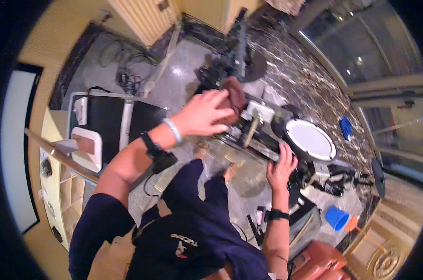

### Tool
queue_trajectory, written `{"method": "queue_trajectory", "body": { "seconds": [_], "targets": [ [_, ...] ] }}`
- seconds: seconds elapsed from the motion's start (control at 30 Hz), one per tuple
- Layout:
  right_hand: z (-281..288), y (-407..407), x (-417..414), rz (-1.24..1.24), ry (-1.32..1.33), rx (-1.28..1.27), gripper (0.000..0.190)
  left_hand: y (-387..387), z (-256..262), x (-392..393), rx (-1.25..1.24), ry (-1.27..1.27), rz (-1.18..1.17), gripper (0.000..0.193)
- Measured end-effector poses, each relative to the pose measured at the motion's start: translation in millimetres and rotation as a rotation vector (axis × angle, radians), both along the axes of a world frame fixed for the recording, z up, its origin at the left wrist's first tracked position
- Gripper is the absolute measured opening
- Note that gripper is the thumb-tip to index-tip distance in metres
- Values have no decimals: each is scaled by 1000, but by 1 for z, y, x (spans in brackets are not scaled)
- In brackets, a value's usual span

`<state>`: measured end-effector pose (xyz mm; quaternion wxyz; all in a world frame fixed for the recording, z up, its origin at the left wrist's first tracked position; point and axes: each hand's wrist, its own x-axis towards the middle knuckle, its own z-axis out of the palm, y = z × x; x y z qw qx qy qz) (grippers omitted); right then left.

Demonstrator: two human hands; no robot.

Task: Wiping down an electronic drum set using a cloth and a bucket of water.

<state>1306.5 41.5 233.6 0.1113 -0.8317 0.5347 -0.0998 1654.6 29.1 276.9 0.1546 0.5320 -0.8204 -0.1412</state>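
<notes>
My left hand (pixel 208 113), with a pale band at the wrist, has its fingers on a bunched brown cloth (pixel 234 98) over dark equipment. Near the cloth are a white block-like part (pixel 260 111) and a light wooden stick (pixel 252 132). My right hand (pixel 283 164) has its fingers spread against the dark frame, just left of a round white drum pad (pixel 311 139) with a black rim; whether it grips the frame cannot be told. Its wrist bears a black strap. The underside of both hands is hidden.
A black case (pixel 128 120) with metal edging stands left, beside a wooden shelf unit (pixel 66 189). Cables (pixel 125 77) lie on the floor beyond. A blue bucket (pixel 336 218), a red-orange container (pixel 320 260) and a dark marble wall (pixel 302 70) are at the right.
</notes>
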Motion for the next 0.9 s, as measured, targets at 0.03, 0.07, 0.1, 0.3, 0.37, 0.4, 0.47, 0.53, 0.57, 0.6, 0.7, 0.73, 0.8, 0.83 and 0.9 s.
{"method": "queue_trajectory", "body": {
  "seconds": [0.03,0.07,0.1,0.3,0.37,0.4,0.47,0.53,0.57,0.6,0.7,0.73,0.8,0.83,0.9],
  "targets": [
    [5,0,0,3,0,17,78,-4,9,-5,28,-46,-20,45],
    [-2,2,-9,5,12,-7,81,-8,11,-10,58,-9,-38,43],
    [-3,3,-12,-6,17,-17,82,-10,10,-13,89,27,-52,41],
    [-6,9,-13,0,83,-1,83,-13,-22,-28,-49,-260,78,24],
    [-2,9,-11,4,68,5,81,-14,-25,-16,-75,-93,-31,24],
    [-3,10,-14,5,71,-3,81,-17,-28,-19,-151,-56,-22,22],
    [-7,7,-15,7,75,-14,80,-21,-37,-23,-185,-52,27,21],
    [-6,5,-14,14,63,-15,79,-22,-39,-32,-271,-35,169,19],
    [-6,5,-13,15,68,-12,79,-23,-40,-37,-268,-31,170,19],
    [-4,5,-11,6,70,-10,79,-25,-31,-41,-205,-36,265,19],
    [-4,5,-8,0,82,-13,78,-38,-26,-43,-92,66,462,22],
    [-4,6,-7,-10,88,-15,78,-39,-26,-38,-103,204,551,23],
    [-5,7,-4,-6,92,-15,78,-34,-40,-30,-36,337,629,25],
    [-5,7,-3,-7,84,-22,78,-26,-54,-29,-37,332,640,25],
    [-7,7,-5,10,80,-44,78,-7,-79,-32,67,1316,857,29]
  ]
}}
